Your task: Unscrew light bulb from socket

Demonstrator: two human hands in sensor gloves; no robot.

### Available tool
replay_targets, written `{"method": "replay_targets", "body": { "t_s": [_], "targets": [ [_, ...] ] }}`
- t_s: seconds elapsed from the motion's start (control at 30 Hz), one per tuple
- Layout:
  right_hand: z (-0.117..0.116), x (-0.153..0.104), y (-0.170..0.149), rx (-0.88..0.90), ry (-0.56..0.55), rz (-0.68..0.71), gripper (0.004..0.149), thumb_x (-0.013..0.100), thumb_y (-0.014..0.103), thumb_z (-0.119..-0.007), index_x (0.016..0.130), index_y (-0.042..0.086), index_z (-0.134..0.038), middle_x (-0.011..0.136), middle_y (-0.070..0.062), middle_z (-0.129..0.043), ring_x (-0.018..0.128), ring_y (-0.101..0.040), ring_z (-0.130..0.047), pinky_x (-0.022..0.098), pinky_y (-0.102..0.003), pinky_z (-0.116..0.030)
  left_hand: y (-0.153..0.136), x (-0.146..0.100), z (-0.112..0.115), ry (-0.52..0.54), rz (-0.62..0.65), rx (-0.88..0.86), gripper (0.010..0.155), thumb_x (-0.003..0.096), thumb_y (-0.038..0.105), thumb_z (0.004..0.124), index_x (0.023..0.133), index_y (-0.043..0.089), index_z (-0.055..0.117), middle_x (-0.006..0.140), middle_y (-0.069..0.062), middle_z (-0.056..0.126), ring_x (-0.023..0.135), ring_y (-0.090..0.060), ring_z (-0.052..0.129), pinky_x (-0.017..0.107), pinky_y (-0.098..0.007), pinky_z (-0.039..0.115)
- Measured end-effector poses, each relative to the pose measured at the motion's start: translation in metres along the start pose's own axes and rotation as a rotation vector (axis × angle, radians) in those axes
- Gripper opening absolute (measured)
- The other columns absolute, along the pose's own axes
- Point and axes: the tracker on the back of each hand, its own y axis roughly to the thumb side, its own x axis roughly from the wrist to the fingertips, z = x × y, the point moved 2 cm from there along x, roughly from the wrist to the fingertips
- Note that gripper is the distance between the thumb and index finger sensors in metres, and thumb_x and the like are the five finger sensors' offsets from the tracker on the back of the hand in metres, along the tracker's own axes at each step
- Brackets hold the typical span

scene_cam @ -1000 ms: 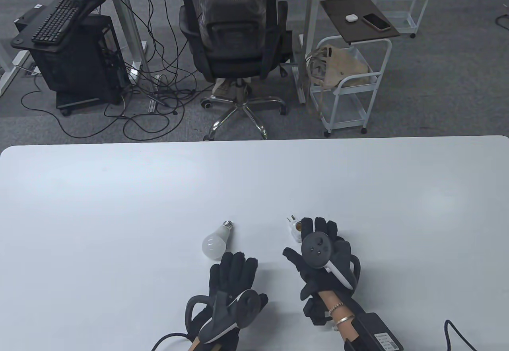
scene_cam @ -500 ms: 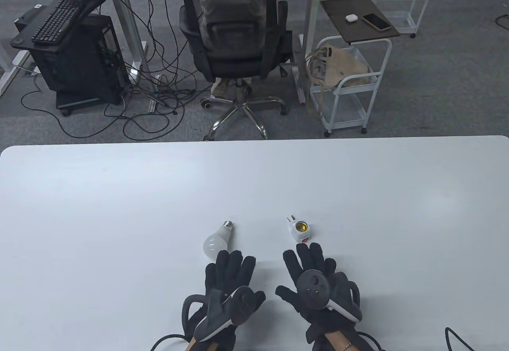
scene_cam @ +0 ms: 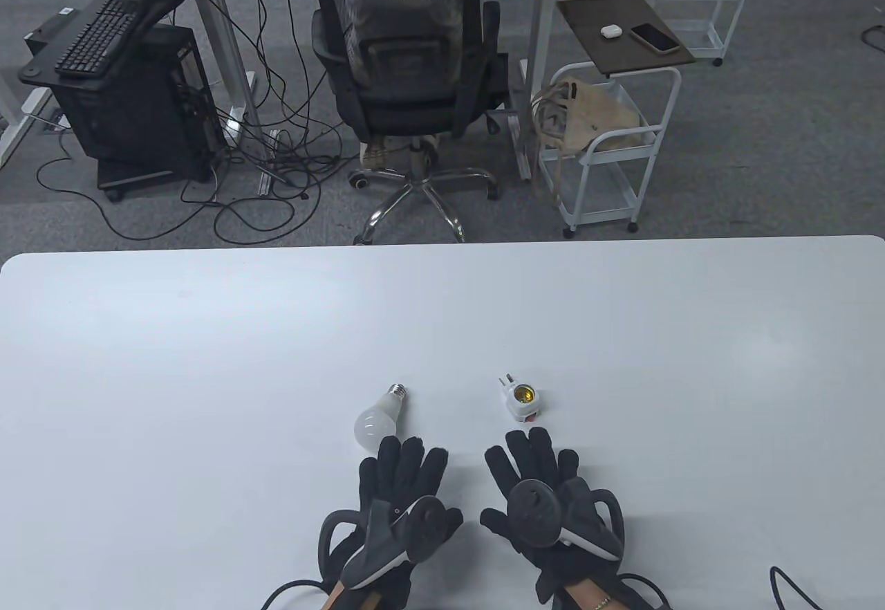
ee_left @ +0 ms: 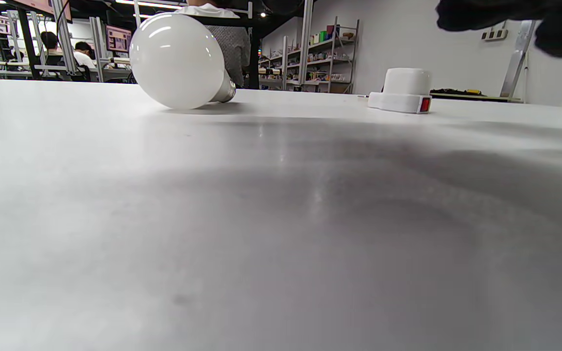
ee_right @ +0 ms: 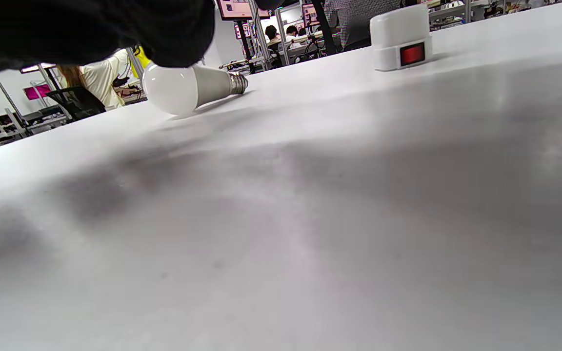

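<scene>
A white light bulb point(scene_cam: 377, 418) lies on its side on the white table point(scene_cam: 207, 375), apart from the socket, with its metal screw base pointing away. The white plug-in socket point(scene_cam: 522, 400) with a red switch lies to its right, its brass opening facing up. The bulb point(ee_left: 178, 61) and socket point(ee_left: 400, 90) also show in the left wrist view, and the bulb point(ee_right: 188, 87) and socket point(ee_right: 400, 36) in the right wrist view. My left hand point(scene_cam: 401, 461) lies flat and empty just behind the bulb. My right hand point(scene_cam: 529, 461) lies flat and empty just behind the socket.
Black cables point(scene_cam: 795, 582) trail off the table's near edge by my wrists. Beyond the far edge stand an office chair point(scene_cam: 408, 70), a white cart point(scene_cam: 608, 133) and a computer stand point(scene_cam: 117, 84).
My right hand has let go of the socket and drawn back toward me, flattening on the table. My left hand has shifted slightly back. The bulb and socket have not moved.
</scene>
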Motion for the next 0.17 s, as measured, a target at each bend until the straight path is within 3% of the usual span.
{"method": "replay_targets", "body": {
  "t_s": [0.17],
  "targets": [
    [0.0049, -0.0021, -0.0009, 0.015, -0.017, -0.003, 0.076, 0.062, 0.052, -0.068, 0.119, 0.021, -0.027, 0.122, -0.015, -0.011, 0.107, -0.04, 0.0, 0.072, -0.065, -0.016, 0.0019, 0.0, 0.0027, -0.005, 0.005, 0.017, 0.081, 0.0569, 0.066, 0.061, 0.122, 0.03, 0.028, 0.134, -0.014, 0.03, 0.118, -0.043, 0.025, 0.086, -0.061, 0.029]
  ]
}}
